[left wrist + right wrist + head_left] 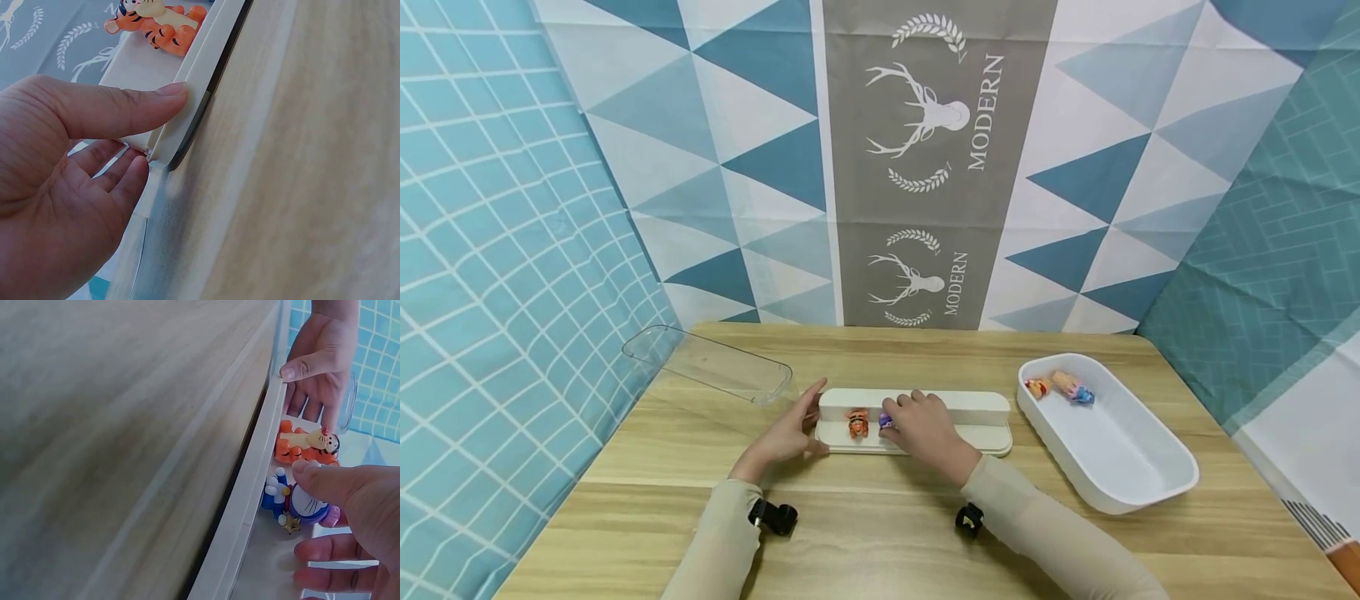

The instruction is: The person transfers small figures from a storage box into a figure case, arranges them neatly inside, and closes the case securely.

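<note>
A white stepped stand (955,410) lies at the middle of the wooden table. On its lower step stands an orange tiger figure (857,422) (156,25) (303,442). Just right of it is a blue-and-white cat figure (886,421) (294,503), which my right hand (898,417) (306,509) pinches between thumb and fingers. My left hand (808,417) (156,125) rests at the stand's left end, its straight thumb pressed on the front rim (206,56) and its fingers against the end.
A white tray (1112,467) at the right holds two more small figures (1037,387) (1072,386). A clear plastic lid (707,362) lies at the back left. Patterned cloth walls surround the table.
</note>
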`<state>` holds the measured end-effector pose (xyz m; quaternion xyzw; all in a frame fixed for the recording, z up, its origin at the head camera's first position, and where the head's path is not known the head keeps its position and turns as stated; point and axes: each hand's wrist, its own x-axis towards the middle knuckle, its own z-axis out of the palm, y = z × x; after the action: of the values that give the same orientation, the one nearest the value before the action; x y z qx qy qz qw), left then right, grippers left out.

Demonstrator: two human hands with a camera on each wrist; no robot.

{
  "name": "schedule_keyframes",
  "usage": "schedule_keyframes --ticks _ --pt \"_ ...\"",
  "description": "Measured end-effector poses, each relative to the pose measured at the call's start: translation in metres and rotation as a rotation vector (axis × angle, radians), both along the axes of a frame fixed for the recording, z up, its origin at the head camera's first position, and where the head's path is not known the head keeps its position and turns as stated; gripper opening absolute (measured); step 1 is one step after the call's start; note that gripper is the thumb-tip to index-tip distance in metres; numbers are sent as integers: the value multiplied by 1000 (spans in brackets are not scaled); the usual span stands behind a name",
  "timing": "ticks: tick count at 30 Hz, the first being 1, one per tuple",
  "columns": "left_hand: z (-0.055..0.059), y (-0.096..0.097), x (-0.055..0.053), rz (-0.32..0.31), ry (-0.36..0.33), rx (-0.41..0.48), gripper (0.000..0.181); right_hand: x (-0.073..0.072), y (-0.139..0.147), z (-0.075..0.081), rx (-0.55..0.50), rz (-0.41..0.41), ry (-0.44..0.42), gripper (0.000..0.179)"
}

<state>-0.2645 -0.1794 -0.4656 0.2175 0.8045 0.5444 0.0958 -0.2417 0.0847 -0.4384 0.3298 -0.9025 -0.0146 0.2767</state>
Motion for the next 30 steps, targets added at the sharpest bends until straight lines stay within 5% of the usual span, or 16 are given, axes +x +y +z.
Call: schedule_keyframes --ticks 11,30 --pt "-2 -3 2 2 0 6 114 2 3 12 104 -43 8 46" --pt "-2 1 -1 0 10 2 115 9 42 33 283 45 116 40"
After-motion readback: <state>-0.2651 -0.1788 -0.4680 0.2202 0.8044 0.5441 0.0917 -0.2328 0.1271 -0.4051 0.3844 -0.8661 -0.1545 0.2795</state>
